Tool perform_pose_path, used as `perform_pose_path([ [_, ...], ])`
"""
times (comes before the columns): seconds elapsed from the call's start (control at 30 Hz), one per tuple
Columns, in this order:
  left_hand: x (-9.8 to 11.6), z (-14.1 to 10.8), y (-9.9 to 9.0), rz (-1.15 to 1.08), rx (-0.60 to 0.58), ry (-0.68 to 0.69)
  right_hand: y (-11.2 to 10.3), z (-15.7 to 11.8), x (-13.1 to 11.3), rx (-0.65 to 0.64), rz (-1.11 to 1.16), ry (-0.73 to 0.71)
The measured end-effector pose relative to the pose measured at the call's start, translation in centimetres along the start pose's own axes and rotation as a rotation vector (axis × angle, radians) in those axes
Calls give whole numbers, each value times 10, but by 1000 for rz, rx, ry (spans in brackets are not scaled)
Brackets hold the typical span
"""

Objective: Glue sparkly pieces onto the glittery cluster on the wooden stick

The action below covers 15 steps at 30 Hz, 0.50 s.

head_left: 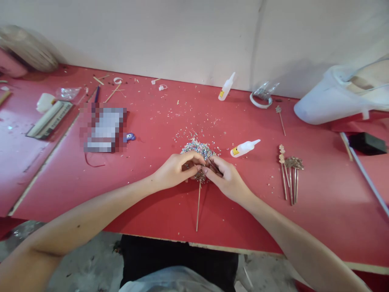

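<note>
A thin gold-coloured hair stick [198, 207] with an ornate head points toward the table's front edge. My left hand [176, 172] pinches the ornate head from the left, fingers curled. From the other side my right hand [226, 178] closes on the same head, its thumb close to the left thumb. The fingers hide much of the ornament, and I cannot make out any small piece between them. Directly behind the hands lies a heap of small multicoloured chips [197, 148], with stray bits scattered around. A white glue bottle [243, 149] lies to the right of the heap.
More hair sticks [291, 186] lie at right, with a single one [281, 121] behind them. A second glue bottle [226, 88], a tape roll [260, 100] and a white bucket [322, 95] are near the wall. A blurred-out device [105, 129] and a long box [50, 119] lie left.
</note>
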<state>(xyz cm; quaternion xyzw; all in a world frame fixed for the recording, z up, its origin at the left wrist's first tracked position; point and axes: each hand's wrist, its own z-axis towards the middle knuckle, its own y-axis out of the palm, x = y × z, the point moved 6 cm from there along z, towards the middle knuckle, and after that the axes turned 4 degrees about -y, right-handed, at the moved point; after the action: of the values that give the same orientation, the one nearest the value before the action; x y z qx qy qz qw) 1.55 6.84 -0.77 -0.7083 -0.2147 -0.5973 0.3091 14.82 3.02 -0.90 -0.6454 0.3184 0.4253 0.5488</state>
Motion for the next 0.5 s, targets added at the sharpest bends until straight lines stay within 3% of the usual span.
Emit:
perform_pose_path([
  [0.5, 2, -1, 0, -10, 25, 5, 1, 0, 1, 2, 0, 8],
])
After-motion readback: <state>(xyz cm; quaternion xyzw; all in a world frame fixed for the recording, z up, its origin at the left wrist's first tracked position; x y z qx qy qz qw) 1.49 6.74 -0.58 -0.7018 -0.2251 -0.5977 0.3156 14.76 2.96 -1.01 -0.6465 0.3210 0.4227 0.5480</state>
